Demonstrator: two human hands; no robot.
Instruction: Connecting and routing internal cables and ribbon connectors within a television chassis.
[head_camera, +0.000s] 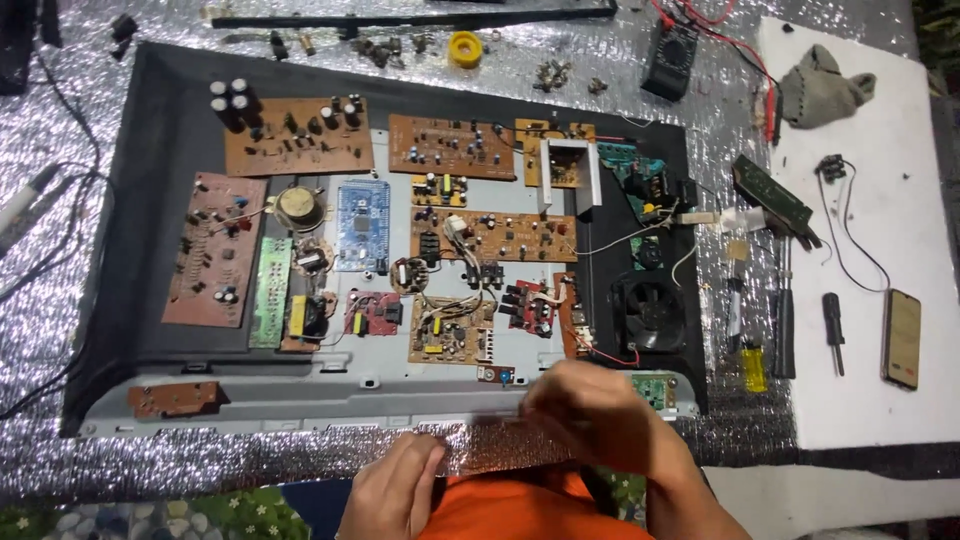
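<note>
Head view — both hands' fingers (425, 462) pinch silver foil edge (490, 445) before circuit boards (490, 235) — yellow lighter (755, 368) right.

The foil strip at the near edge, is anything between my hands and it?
Nothing visible. The left hand and the right hand are already on the foil strip, one at each end. The boards lie farther back on the grey panel, away from the strip.

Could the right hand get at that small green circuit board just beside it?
Probably yes. The right hand hovers at the near edge of the metal panel, and the small green board lies right beside it, uncovered, with nothing between them.
</note>
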